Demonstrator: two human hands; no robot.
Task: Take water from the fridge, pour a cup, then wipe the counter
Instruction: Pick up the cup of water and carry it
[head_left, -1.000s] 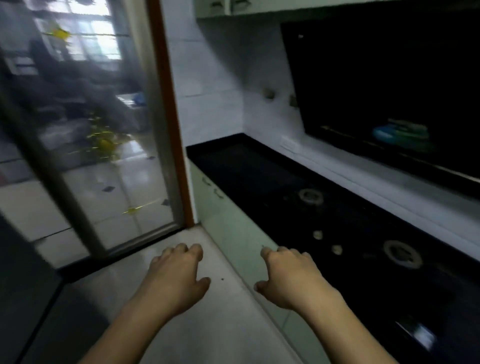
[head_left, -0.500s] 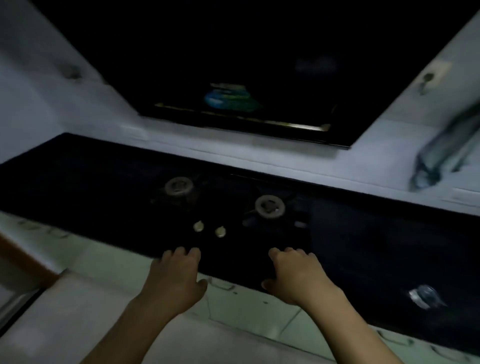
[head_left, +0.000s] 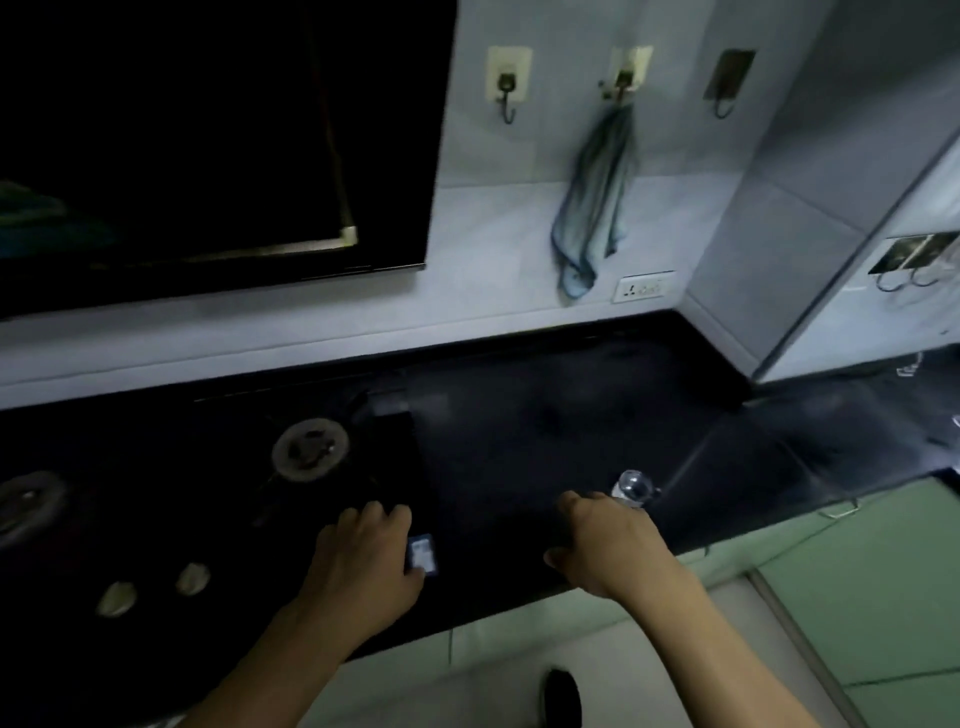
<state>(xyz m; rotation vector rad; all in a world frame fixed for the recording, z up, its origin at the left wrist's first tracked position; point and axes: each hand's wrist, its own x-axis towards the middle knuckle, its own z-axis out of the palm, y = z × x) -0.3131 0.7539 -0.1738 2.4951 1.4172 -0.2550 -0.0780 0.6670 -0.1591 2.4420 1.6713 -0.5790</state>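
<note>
A black table (head_left: 519, 441) runs across the view and turns a corner at the right, under a pale tiled wall (head_left: 493, 218). A large dark panel (head_left: 208, 130) fills the upper left above it. Pale green cabinet fronts (head_left: 857, 597) sit below the table's front edge. A gas hob (head_left: 156, 493) is set into the left part of the table, with one round burner (head_left: 310, 456) near its right end, another (head_left: 26, 504) at the far left, and two pale knobs (head_left: 117, 598) along its front. A blue-grey cloth (head_left: 592, 208) hangs limp from the middle of three wall hooks (head_left: 508, 104), its lower end just beside a white socket (head_left: 644, 287) and well apart from both hands. The left hand (head_left: 363, 561) is palm down over the hob's front right corner, its grip loosely curled and holding nothing. The right hand (head_left: 608, 545) is over the table's front edge, knuckles up, with a loosely curled grip and nothing seen in it. A small clear vessel (head_left: 634, 488) stands on the table just beyond the right knuckles; it is too blurred to tell cup from bottle, and I cannot tell whether the fingers touch it. A small blue-and-white label (head_left: 422, 555) lies just beside the left thumb. A dark shoe tip (head_left: 561, 696) shows on the floor below.
</note>
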